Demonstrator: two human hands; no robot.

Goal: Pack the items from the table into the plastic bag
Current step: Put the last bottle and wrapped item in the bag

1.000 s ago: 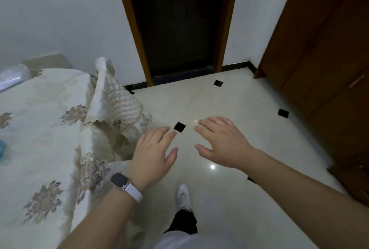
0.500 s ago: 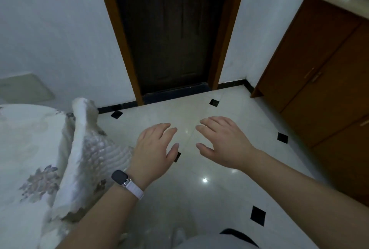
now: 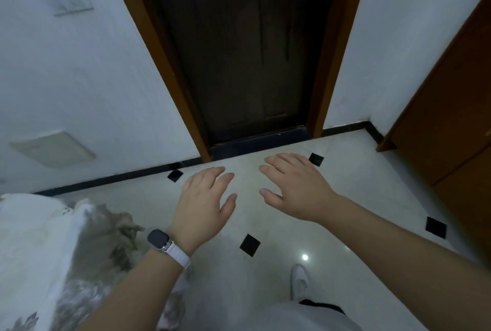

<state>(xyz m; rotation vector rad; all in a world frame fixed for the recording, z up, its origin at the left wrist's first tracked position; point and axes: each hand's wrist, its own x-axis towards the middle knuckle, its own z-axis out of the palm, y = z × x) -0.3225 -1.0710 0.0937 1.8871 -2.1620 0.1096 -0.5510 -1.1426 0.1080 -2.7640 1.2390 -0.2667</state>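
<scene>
My left hand [image 3: 204, 203], with a watch on its wrist, and my right hand [image 3: 295, 189] are both held out palm down over the floor, fingers apart, holding nothing. Only the corner of the table [image 3: 34, 245] shows at the lower left, covered by a cream floral cloth that hangs down blurred. No plastic bag and no items show in the head view.
A dark wooden door [image 3: 239, 51] in a brown frame stands straight ahead. A brown cabinet [image 3: 451, 118] lines the right wall. The glossy floor [image 3: 345, 264] has small black tile insets. My white shoe [image 3: 299, 281] shows below.
The view has swung right and up, away from the table: most of the tabletop has left the frame and the door now fills the middle. Both hands stay spread and empty.
</scene>
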